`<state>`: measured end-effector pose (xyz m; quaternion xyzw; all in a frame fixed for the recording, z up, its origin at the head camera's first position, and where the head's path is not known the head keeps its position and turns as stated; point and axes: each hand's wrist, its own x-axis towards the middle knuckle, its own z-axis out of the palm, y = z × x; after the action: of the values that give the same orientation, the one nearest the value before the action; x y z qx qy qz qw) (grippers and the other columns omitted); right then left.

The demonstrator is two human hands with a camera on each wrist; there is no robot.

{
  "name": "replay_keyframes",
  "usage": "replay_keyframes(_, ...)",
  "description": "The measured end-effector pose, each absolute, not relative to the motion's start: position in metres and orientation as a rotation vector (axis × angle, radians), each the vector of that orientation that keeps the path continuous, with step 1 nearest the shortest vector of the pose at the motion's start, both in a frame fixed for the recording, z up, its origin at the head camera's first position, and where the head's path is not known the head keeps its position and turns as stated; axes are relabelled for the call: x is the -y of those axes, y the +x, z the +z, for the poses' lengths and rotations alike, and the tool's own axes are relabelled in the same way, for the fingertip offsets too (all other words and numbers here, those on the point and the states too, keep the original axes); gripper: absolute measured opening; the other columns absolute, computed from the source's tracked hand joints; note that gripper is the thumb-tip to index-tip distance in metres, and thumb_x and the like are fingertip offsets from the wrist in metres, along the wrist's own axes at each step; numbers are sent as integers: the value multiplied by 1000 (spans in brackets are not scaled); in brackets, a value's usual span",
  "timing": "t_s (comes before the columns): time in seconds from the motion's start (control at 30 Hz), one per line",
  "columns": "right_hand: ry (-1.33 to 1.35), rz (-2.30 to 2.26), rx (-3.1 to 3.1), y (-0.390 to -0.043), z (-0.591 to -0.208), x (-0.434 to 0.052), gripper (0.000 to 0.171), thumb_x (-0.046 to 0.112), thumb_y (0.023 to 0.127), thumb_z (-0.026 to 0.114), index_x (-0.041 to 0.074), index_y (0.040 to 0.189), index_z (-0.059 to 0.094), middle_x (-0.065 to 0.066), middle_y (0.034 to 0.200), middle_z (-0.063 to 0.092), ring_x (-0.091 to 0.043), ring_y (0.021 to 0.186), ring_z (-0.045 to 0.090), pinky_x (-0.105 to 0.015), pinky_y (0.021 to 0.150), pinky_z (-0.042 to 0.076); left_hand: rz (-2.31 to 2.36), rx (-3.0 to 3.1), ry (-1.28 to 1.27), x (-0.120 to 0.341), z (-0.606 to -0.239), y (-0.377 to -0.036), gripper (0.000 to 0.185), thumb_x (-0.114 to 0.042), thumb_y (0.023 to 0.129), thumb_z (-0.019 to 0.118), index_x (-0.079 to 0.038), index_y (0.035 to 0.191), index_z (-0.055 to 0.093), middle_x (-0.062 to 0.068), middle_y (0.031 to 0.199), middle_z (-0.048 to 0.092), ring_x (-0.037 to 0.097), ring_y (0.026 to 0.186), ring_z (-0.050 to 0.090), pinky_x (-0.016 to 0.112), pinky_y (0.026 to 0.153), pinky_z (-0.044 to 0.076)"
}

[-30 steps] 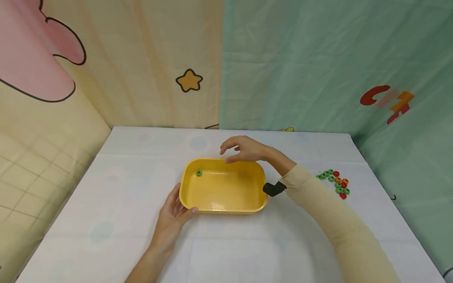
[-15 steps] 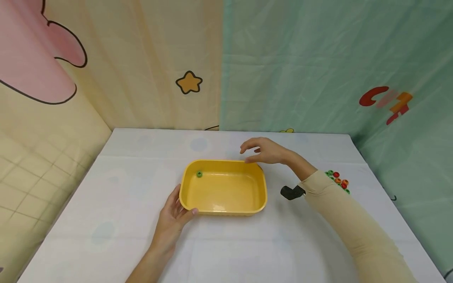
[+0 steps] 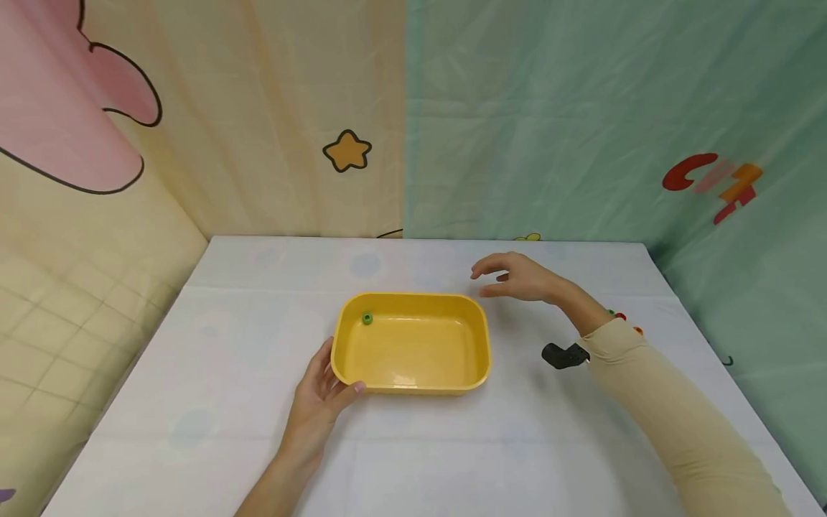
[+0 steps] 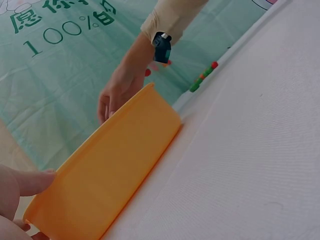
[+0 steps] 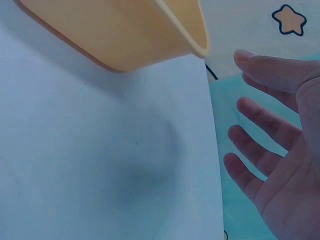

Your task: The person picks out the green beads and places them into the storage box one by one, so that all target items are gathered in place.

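Head view hides most of the coloured beads (image 3: pixel 622 317) at right of centre behind the right forearm's beige sleeve (image 3: pixel 672 416); only a few red, green and orange specks peek out, and the left wrist view shows them as a small far row (image 4: pixel 202 77). One green bead (image 3: pixel 367 317) sits alone in the upper-left corner of the yellow tray (image 3: pixel 413 384). The left wrist view cuts off the left hand (image 4: pixel 17 187) at the lower left, so just a thumb and part of the palm show against the tray wall (image 4: pixel 105 175).

The tray stands mid-table on the white cloth (image 3: pixel 452 459), with bare cloth on every side, widest toward the bottom of the frame.

The left hand (image 3: pixel 319 402) rests at the tray's lower-left corner, thumb pressed to the rim, fingers straight along its side. The right hand (image 3: pixel 520 276) hovers above the cloth just past the tray's upper-right corner, fingers loose and spread (image 5: pixel 260 125), holding nothing, palm down with the wrist bent.
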<state>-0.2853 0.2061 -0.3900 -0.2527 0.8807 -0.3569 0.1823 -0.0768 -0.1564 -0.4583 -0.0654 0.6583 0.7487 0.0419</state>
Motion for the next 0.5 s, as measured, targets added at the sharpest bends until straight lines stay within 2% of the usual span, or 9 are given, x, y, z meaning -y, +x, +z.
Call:
replay_keyframes(0.3, -627, -1005, -2530, -285, -395, -235, 43, 19, 97, 76, 0, 133, 64, -13, 137, 62, -39, 131, 51, -57, 112, 42, 2289, -2009, -207, 157, -456, -76, 97, 0, 91, 78, -17, 166, 18, 4, 169, 21, 26, 150, 30, 24, 112, 39)
replay_keyframes(0.5, -570, -1040, -2534, -278, -395, -259, 42, 16, 97, 75, -1, 133, 64, -18, 137, 61, -40, 132, 51, -58, 112, 42, 2284, -2007, -206, 157, -457, -76, 96, -1, 92, 78, -18, 166, 19, 3, 168, 21, 26, 150, 31, 24, 112, 40)
